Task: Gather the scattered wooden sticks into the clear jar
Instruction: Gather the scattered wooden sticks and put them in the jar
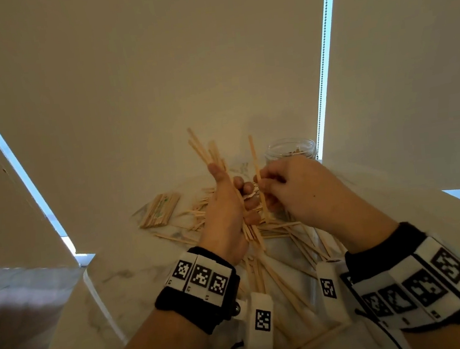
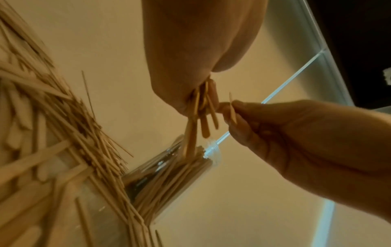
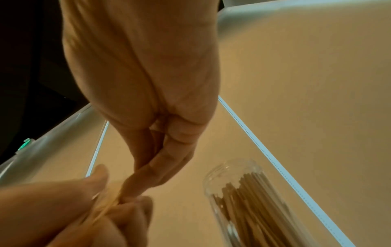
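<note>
Hands (image 1: 250, 198) gripping sticks (image 1: 206, 154), jar (image 1: 290, 150) just beyond

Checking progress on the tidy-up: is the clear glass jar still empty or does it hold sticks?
Partly filled: the clear glass jar stands upright, lidless, with wooden sticks inside.

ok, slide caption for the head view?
Left hand holds a bundle of sticks; right hand adds one, jar behind.
</note>
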A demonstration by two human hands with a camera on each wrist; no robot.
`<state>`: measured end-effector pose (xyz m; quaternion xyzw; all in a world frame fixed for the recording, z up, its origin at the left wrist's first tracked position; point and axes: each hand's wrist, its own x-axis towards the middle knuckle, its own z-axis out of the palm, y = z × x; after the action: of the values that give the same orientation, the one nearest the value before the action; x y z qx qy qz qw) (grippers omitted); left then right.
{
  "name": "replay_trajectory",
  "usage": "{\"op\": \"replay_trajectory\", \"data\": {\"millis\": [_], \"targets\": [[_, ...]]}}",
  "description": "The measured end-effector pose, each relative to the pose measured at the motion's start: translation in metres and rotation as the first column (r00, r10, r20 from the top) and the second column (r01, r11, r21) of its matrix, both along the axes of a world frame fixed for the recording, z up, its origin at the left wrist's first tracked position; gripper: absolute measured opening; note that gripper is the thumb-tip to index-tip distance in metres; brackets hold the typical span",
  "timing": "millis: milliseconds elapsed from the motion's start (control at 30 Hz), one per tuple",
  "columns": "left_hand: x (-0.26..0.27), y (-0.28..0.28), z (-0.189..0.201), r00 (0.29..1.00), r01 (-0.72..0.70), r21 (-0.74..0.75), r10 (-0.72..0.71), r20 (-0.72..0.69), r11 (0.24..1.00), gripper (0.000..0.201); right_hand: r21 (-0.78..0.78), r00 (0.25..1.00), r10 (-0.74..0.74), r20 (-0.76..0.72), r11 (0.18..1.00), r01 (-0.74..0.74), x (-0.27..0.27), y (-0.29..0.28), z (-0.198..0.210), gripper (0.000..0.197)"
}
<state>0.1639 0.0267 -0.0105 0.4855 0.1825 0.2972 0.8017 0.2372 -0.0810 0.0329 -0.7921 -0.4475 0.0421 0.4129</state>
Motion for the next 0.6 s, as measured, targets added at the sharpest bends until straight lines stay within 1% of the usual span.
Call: {"op": "replay_trajectory", "data": {"millis": [67,100,133,233,300,333,400,433,500,567,600], "targets": [[-0.003,-0.008,0.0,0.997,0.076,0.071,-0.074,-0.02,0.995,0.076,0.07,1.0,0.005,-0.016,0.998,-0.004,-0.004,0.002,-0.002,0.008],[-0.004,-0.011,0.001,0.994,0.106,0.099,-0.106,-0.002,0.989,0.073,0.096,1.0,-0.007,0.016,0.995,0.005,-0.006,0.003,-0.002,0.008],[-0.006,-0.012,0.001,0.992,0.124,0.126,-0.128,0.019,0.984,0.068,0.104,0.996,-0.031,0.079,0.994,0.022,-0.006,0.003,-0.003,0.009],[-0.005,-0.017,0.003,0.993,0.102,0.16,-0.111,0.049,0.982,0.057,0.09,0.962,-0.074,0.264,0.995,0.052,-0.008,0.003,-0.002,0.008],[-0.003,-0.017,0.001,0.996,0.063,0.173,-0.073,0.049,0.983,0.054,0.071,0.95,-0.077,0.303,0.996,0.058,-0.006,0.0,0.001,0.008],[-0.003,-0.016,0.0,0.997,0.048,0.186,-0.058,0.048,0.981,0.052,0.074,0.95,-0.081,0.301,0.995,0.061,-0.004,-0.001,0.004,0.01],[-0.004,-0.017,0.001,0.996,0.074,0.23,-0.085,0.04,0.97,0.049,0.135,0.963,-0.097,0.25,0.989,0.065,0.0,-0.007,0.012,0.017],[-0.005,-0.019,0.001,0.992,0.11,0.257,-0.121,0.028,0.96,0.048,0.18,0.975,-0.099,0.201,0.982,0.063,0.0,-0.01,0.017,0.022],[-0.006,-0.021,0.002,0.976,0.209,0.311,-0.218,-0.006,0.927,0.04,0.26,0.992,-0.069,0.105,0.965,0.04,0.001,-0.018,0.026,0.038],[-0.006,-0.024,0.003,0.947,0.318,0.363,-0.312,-0.077,0.876,0.038,0.316,0.997,-0.027,0.066,0.949,0.005,0.002,-0.024,0.032,0.055],[-0.006,-0.026,0.002,0.928,0.37,0.383,-0.352,-0.119,0.846,0.038,0.331,0.997,-0.015,0.074,0.943,-0.011,0.003,-0.026,0.033,0.059]]}}
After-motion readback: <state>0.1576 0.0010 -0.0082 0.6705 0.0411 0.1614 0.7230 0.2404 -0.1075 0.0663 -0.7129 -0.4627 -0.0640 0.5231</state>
